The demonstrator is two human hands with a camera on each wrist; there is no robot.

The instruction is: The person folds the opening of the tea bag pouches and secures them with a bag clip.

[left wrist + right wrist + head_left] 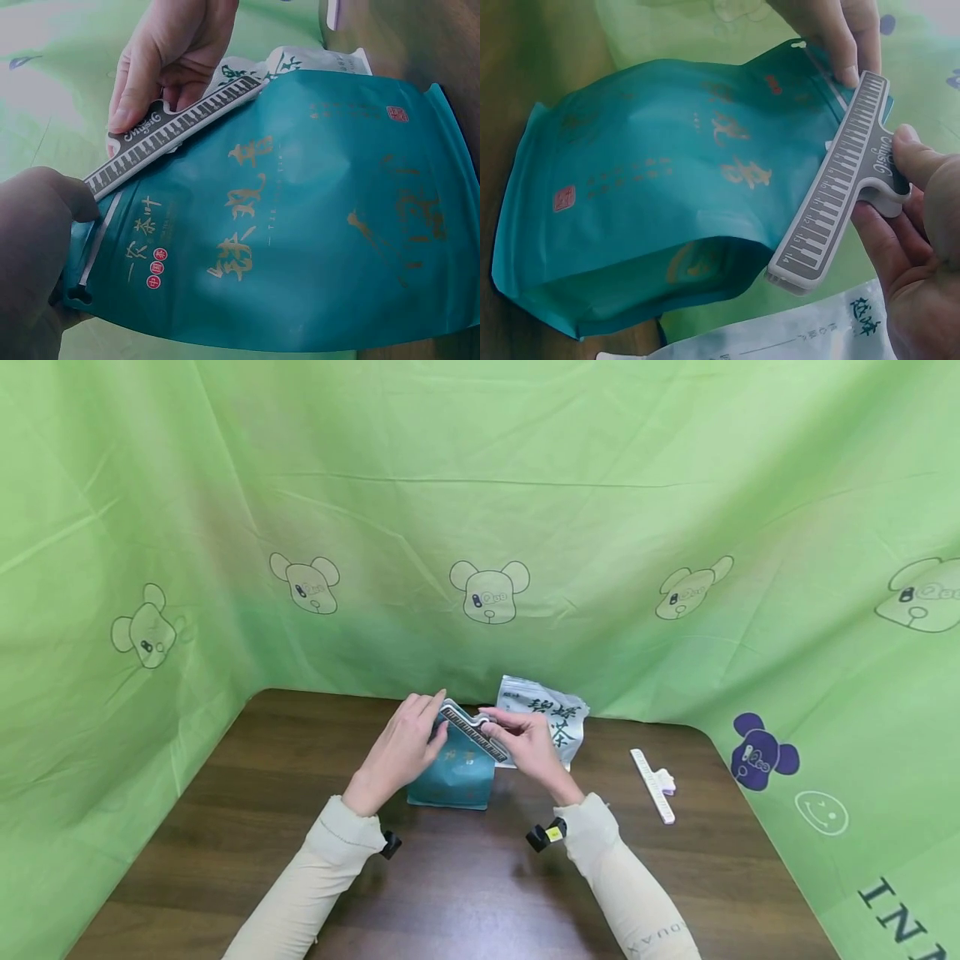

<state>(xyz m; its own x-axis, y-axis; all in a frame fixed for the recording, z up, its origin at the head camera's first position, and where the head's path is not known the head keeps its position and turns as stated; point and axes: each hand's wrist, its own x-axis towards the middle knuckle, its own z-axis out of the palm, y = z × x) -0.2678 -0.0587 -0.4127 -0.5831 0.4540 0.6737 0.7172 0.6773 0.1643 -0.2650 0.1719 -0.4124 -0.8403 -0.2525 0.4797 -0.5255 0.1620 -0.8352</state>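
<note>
A teal tea bag (pixel 452 781) stands upright on the table, with gold lettering and a zip strip near its top. My left hand (pixel 400 745) pinches the bag's top corner, thumb on the near side. By its handles, my right hand (pixel 528 745) pinches a dark bag clip (pixel 474 732) with a piano-key pattern and the word "Music" (pixel 885 157). The clip lies slanted across the top of the teal bag (pixel 660 150), its upper end close to the left fingertips. In the right wrist view the clip's lower end reaches the bag's side edge.
Behind my right hand stands a white tea pouch (pixel 523 693) with dark lettering, partly hidden. A white clip (pixel 654 787) lies on the brown wooden table (pixel 300 760) at the right. Green cloth (pixel 420 510) with bear drawings hangs around the back and sides.
</note>
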